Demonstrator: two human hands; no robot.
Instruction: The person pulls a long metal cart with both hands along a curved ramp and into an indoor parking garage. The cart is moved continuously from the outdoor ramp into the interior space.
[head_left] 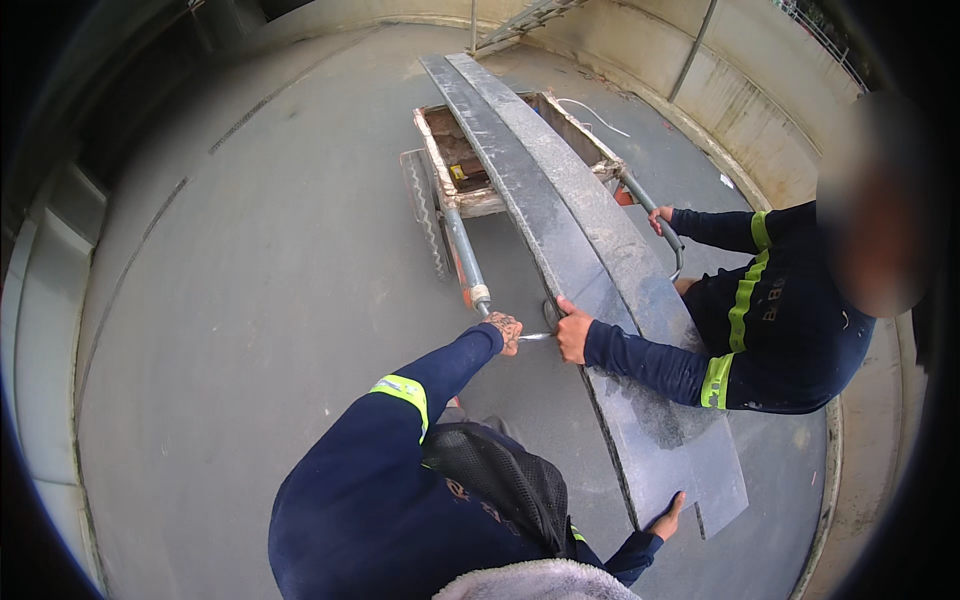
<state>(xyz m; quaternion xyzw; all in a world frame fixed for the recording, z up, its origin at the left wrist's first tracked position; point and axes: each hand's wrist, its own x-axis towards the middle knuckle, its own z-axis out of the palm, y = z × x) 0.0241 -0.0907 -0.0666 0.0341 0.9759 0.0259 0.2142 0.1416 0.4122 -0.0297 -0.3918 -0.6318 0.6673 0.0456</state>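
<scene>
Two long dark grey flat slabs [590,250], apparently stone or fibre-cement, lie stacked lengthwise on a small two-wheeled handcart with a rusty open tray [470,150] and run from 12 o'clock, near the top of the view, down to 5 o'clock, where their ends overhang well past the cart's grey tubular handles [465,255]. The person's left hand [505,330] is closed around the end of the left handle at the centre of the view. The person's right hand [668,518] lies open at 5 o'clock, fingers spread flat against the lower left edge of the overhanging slab end. A co-worker in a dark navy jacket with yellow reflective bands [770,320] stands at 3 o'clock; one co-worker hand [572,330] presses against the left edge of the slabs beside the person's left hand, and the other [660,218] grips the right handle. The slabs look heavy, rigid and brittle: thin relative to their length, they are likely to crack if bent or dropped at the unsupported end. The surface appears dusty and smooth, offering little friction. Hold is best taken along the long edges, close to the supported section, with palms under or against the edge rather than at the corners. The cart stands on a smooth grey concrete floor [250,300].
</scene>
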